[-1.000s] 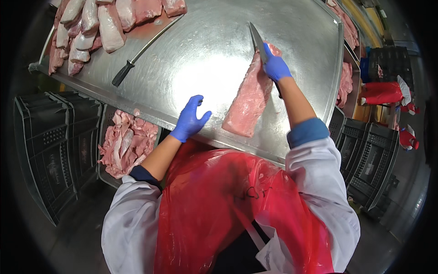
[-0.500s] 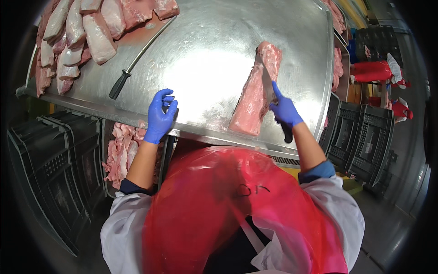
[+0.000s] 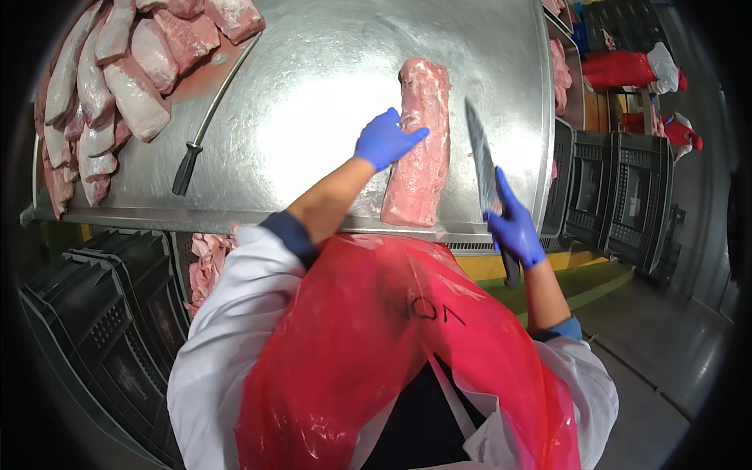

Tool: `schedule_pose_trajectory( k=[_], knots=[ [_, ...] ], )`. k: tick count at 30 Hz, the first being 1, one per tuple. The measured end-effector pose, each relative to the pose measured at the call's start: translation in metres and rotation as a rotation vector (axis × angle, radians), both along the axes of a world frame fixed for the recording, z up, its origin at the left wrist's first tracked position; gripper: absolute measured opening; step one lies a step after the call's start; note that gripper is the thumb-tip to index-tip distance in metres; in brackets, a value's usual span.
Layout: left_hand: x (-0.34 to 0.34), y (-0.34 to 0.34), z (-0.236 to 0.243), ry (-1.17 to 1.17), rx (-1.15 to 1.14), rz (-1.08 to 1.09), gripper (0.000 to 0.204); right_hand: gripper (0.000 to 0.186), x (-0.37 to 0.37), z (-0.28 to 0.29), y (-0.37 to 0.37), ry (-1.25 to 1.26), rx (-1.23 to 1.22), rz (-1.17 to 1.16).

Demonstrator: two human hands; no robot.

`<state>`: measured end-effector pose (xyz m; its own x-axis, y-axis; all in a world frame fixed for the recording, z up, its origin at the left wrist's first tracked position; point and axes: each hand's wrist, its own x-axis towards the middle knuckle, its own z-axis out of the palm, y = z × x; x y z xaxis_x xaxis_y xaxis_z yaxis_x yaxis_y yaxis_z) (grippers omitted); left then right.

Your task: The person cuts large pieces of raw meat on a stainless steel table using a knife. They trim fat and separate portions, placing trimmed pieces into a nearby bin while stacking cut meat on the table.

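A long pink piece of meat [image 3: 423, 164] lies lengthwise on the steel table [image 3: 305, 70]. My left hand [image 3: 385, 139], in a blue glove, touches the upper left side of the piece, its thumb spread across the top. My right hand [image 3: 511, 221], also gloved, grips a long knife [image 3: 481, 149] beside the table's front right, blade pointing away from me, to the right of the meat and apart from it. A sharpening steel [image 3: 187, 169] with a black handle lies to the left, near several pale cuts of meat [image 3: 135, 100] piled at the back left.
Dark plastic crates stand at the left [image 3: 102, 321] and right [image 3: 634, 200]. Meat trimmings [image 3: 205, 266] sit below the table's front left edge, more meat [image 3: 560, 74] along the right. At upper right are co-workers [image 3: 619, 70] in red aprons and white sleeves.
My left hand has moved right and up onto the meat. My right hand with the knife has pulled back and right, off the meat, which now lies more upright in the view.
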<state>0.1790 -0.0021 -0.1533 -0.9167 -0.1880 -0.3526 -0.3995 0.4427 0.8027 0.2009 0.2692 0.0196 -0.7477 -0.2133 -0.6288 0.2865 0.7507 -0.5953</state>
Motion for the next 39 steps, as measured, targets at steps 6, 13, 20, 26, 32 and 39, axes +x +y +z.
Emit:
schedule_pose_trajectory(
  k=[6,13,20,26,32,39],
  knots=[
    [-0.025,-0.002,-0.106,0.078,0.528,0.258,0.03,0.08,-0.043,-0.093,-0.061,0.289,-0.102,0.077],
    [-0.011,-0.005,-0.062,0.051,0.791,0.419,0.015,0.081,-0.064,-0.163,-0.108,0.367,0.144,0.452],
    [-0.007,-0.008,-0.044,0.119,0.631,0.283,0.014,0.074,-0.042,-0.147,-0.101,0.302,0.089,0.477],
    [-0.01,-0.022,-0.037,0.164,0.345,0.255,0.019,0.08,-0.026,-0.136,-0.094,0.233,0.073,0.511],
    [0.002,-0.008,-0.013,0.235,0.403,0.177,0.017,0.08,-0.046,-0.135,-0.088,0.142,-0.102,0.494],
    [0.02,-0.008,0.021,0.304,0.615,0.437,0.013,0.079,-0.027,-0.111,-0.045,-0.043,-0.192,0.727]
  ],
)
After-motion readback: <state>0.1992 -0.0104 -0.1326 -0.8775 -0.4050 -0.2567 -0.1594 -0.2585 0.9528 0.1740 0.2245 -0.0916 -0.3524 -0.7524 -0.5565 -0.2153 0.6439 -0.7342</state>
